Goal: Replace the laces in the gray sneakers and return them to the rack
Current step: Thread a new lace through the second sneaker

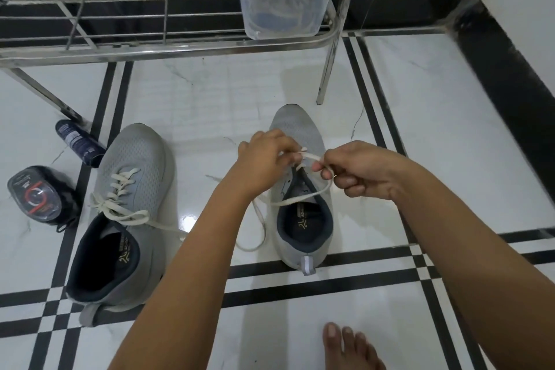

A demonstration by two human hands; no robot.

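A white tiled floor (450,159) crossed by black stripes filled the view. Along the 12 o'clock edge stood a metal rack (180,46), its wire shelf holding no shoes. A clear plastic container (285,0) with a dark lid sat on the shelf at about 1 o'clock.

Both gray sneakers were on the floor, off the rack. The laced sneaker (120,204) lay at 9 o'clock from the frame's middle, toe pointing toward the rack, its cream lace (120,189) threaded through the eyelets and its ends trailing loose toward 3 o'clock. The second sneaker (300,129) stood at the centre, toe toward 12 o'clock, its tongue area open and mostly unlaced.

The left hand (264,159) hovered over that shoe's upper eyelets, fingers curled and pinching the white lace (313,156). The right hand (360,171), at 3 o'clock from the left, was clenched round the same lace, thumb and forefinger gripping it. The lace ran taut between the two hands; one strand swept from the right hand across the shoe's opening toward 8 o'clock, then looped onto the tiles beside the shoe.

A black tub (39,194) with a clear lid rested at 9 o'clock from the laced sneaker. A dark blue can (79,143) lay on its side at 11 o'clock from that sneaker, just beside its toe. A bare foot (348,348) showed at the 5 o'clock edge.
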